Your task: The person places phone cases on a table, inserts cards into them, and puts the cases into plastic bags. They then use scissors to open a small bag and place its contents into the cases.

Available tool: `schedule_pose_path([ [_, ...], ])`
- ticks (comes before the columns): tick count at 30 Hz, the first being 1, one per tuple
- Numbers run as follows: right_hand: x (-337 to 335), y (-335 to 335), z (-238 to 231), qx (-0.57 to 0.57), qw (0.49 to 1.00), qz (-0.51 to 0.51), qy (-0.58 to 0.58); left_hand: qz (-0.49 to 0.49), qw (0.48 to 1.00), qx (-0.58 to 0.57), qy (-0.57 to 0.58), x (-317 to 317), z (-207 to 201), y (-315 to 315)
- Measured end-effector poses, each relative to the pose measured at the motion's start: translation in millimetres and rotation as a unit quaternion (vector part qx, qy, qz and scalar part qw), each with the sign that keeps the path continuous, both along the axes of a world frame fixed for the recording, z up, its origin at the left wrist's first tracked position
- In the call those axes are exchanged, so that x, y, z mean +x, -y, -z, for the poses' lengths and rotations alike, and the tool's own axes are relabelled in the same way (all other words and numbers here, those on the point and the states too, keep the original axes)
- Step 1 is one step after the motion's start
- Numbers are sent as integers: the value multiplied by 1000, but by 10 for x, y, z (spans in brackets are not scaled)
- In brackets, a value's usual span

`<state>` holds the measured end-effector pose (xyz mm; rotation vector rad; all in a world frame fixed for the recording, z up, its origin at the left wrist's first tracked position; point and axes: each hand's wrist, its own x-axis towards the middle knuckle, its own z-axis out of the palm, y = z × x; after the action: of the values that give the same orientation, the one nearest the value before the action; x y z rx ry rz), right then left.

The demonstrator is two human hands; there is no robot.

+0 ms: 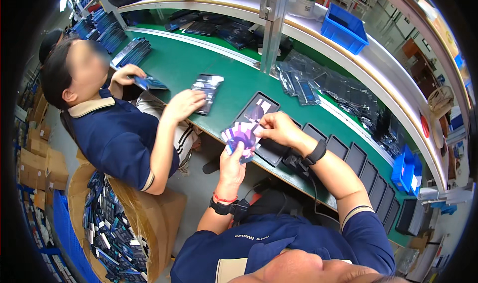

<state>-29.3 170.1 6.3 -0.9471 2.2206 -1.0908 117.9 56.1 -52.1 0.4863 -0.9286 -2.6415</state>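
A fanned-out bunch of purple and white cards (240, 134) is spread in my left hand (232, 166), whose thumb presses on the front of it. At the right edge of this fan, my right hand (280, 128) is closed in a pinch on one of the cards. Just beyond my hands lies a black tray (242, 117) with a purple and white piece in it. Another black tray (270, 152) sits below my right hand, partly covered by it. More black trays (354, 157) run in a row along the green bench to the right.
At my left a co-worker's hand (186, 105) touches a plastic-wrapped packet (208, 89) on the green bench (174, 59). Clear plastic packets (303, 86) lie along the back. A large carton (162, 213) full of small packages stands lower left. Blue bins (344, 29) rest on the shelf.
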Motion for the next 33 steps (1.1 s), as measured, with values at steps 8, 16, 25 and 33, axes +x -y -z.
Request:
schedule_pose_path([
  [8, -63, -531, -48, 173, 920, 95, -340, -43, 998, -40, -2, -36, 8, -92],
  [16, 125, -841, -4, -59, 992, 90, 58, 28, 999, -10, -16, -100, -67, -544],
  [25, 329, -1379, -89, 148, 852, 187, -466, 54, 990, -128, -18, -160, -63, -767],
  [33, 563, -1785, -46, -116, 950, 288, 44, 191, 980, -47, -40, -212, -108, -1232],
])
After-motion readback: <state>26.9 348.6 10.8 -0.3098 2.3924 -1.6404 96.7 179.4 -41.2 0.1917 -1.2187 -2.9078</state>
